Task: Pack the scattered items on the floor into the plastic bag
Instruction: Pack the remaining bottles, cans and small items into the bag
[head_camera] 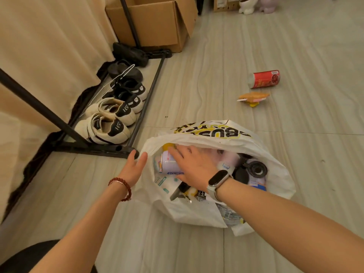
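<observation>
A white plastic bag with yellow and black print lies open on the floor, holding several items, among them a pale can and a black lid. My right hand reaches into the bag's mouth, fingers spread flat over the pale can, holding nothing that I can see. Just outside the bag's left rim, my left hand is open with its fingers touching the plastic. Further off on the floor to the right lie a red can on its side and a small orange and pink toy.
A black clothes rack base with several pairs of shoes stands to the left, beside a beige curtain. A cardboard box sits at the back. White and lilac figurines stand at the far top right.
</observation>
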The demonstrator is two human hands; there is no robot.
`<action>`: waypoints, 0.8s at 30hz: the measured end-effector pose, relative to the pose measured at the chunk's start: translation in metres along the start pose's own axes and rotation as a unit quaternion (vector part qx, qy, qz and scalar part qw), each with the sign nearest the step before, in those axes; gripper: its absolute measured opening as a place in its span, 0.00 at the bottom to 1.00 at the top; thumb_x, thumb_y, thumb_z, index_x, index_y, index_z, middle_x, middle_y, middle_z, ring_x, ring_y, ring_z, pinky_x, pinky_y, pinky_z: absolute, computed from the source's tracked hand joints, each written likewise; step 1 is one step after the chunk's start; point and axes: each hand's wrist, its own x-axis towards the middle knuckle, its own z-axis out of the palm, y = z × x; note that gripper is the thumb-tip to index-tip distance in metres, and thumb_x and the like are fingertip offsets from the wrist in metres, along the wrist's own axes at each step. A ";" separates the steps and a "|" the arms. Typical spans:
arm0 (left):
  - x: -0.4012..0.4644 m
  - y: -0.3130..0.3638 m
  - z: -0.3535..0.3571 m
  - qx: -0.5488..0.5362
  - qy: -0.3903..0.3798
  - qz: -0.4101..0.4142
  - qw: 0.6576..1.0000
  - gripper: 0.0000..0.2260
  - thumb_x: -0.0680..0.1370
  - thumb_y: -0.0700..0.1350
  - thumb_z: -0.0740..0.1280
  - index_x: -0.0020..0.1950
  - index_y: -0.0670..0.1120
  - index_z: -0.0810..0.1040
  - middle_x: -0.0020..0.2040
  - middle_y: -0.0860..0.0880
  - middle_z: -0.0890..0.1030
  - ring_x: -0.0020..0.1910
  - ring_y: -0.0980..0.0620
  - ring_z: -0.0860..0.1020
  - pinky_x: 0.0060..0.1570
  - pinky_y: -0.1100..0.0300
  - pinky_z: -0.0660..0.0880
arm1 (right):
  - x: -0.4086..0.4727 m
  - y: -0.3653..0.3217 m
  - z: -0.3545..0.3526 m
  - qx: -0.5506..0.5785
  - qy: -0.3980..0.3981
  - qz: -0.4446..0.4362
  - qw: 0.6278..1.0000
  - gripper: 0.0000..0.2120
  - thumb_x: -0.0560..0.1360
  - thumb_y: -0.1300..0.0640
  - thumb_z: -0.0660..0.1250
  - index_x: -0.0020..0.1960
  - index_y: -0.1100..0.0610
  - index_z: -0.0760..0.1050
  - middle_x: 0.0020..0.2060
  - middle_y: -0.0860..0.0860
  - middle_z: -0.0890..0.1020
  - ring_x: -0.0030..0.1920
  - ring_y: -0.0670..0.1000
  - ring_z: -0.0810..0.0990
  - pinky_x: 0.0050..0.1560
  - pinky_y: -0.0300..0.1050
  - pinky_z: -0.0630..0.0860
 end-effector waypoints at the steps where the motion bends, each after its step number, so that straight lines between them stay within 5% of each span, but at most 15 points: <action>1: -0.001 0.001 0.002 -0.009 -0.007 0.000 1.000 0.28 0.78 0.57 0.56 0.74 0.49 0.51 0.70 0.43 0.67 0.67 0.42 0.68 0.65 0.47 0.66 | 0.002 -0.001 0.003 -0.040 0.019 -0.010 0.999 0.32 0.68 0.51 0.70 0.68 0.54 0.62 0.61 0.56 0.73 0.57 0.58 0.73 0.48 0.51 0.75; 4: -0.001 0.003 0.004 0.018 0.048 0.039 0.998 0.22 0.77 0.54 0.61 0.68 0.45 0.66 0.62 0.41 0.75 0.59 0.42 0.74 0.59 0.46 0.72 | 0.006 0.002 0.009 -0.113 0.118 -0.030 0.986 0.24 0.62 0.56 0.68 0.58 0.52 0.72 0.48 0.52 0.80 0.45 0.54 0.79 0.39 0.45 0.74; 6: -0.001 0.010 0.002 0.001 0.088 0.083 0.993 0.12 0.78 0.50 0.61 0.52 0.42 0.76 0.47 0.43 0.78 0.49 0.43 0.77 0.47 0.52 0.75 | 0.009 0.009 0.006 -0.146 0.169 -0.034 0.974 0.19 0.63 0.56 0.64 0.54 0.52 0.71 0.42 0.50 0.81 0.40 0.52 0.78 0.36 0.44 0.72; 8: -0.004 0.020 0.000 -0.029 0.126 0.121 0.984 0.12 0.78 0.47 0.60 0.41 0.41 0.75 0.36 0.44 0.74 0.39 0.47 0.73 0.36 0.57 0.70 | 0.012 0.011 0.000 -0.155 0.182 -0.021 0.971 0.12 0.64 0.57 0.62 0.48 0.54 0.69 0.37 0.49 0.79 0.36 0.51 0.76 0.33 0.43 0.70; 11: -0.007 0.035 -0.001 -0.026 0.180 0.167 0.969 0.14 0.78 0.47 0.59 0.37 0.41 0.73 0.32 0.47 0.70 0.33 0.51 0.68 0.33 0.58 0.65 | 0.020 0.012 -0.003 -0.110 0.167 -0.010 0.980 0.09 0.65 0.62 0.58 0.42 0.55 0.75 0.34 0.51 0.79 0.33 0.52 0.77 0.30 0.42 0.71; 15: -0.011 0.045 -0.001 -0.034 0.202 0.184 0.961 0.14 0.79 0.48 0.59 0.37 0.42 0.73 0.31 0.49 0.70 0.31 0.53 0.67 0.32 0.59 0.65 | 0.016 0.024 0.004 -0.071 0.151 -0.037 0.985 0.21 0.60 0.63 0.73 0.53 0.61 0.78 0.49 0.59 0.83 0.49 0.59 0.82 0.48 0.51 0.79; 17: -0.016 0.053 -0.001 -0.045 0.208 0.201 0.956 0.14 0.79 0.47 0.59 0.34 0.45 0.71 0.31 0.49 0.69 0.31 0.54 0.67 0.32 0.60 0.65 | 0.009 0.029 -0.001 -0.117 0.069 -0.063 0.989 0.28 0.68 0.59 0.69 0.67 0.60 0.68 0.67 0.59 0.72 0.67 0.58 0.70 0.66 0.55 0.67; 19: -0.024 0.068 0.000 -0.061 0.205 0.231 0.949 0.13 0.79 0.47 0.59 0.35 0.46 0.71 0.31 0.50 0.69 0.31 0.55 0.67 0.31 0.63 0.67 | 0.012 0.035 -0.004 -0.149 0.022 -0.019 0.988 0.29 0.77 0.55 0.58 0.74 0.55 0.51 0.75 0.55 0.54 0.75 0.56 0.52 0.72 0.59 0.51; 22: -0.031 0.095 -0.002 -0.081 0.218 0.277 0.932 0.14 0.79 0.46 0.59 0.33 0.46 0.69 0.30 0.50 0.67 0.29 0.57 0.64 0.26 0.73 0.64 | 0.020 0.026 -0.019 -0.182 0.061 0.014 0.981 0.20 0.71 0.52 0.66 0.62 0.53 0.72 0.63 0.55 0.74 0.62 0.55 0.73 0.57 0.57 0.64; 24: -0.030 0.100 -0.002 -0.080 0.226 0.268 0.933 0.14 0.79 0.46 0.58 0.33 0.46 0.68 0.30 0.51 0.66 0.28 0.56 0.64 0.28 0.71 0.65 | 0.018 0.027 -0.023 -0.173 0.113 -0.054 0.977 0.14 0.67 0.55 0.67 0.52 0.54 0.77 0.50 0.52 0.80 0.49 0.53 0.78 0.46 0.51 0.69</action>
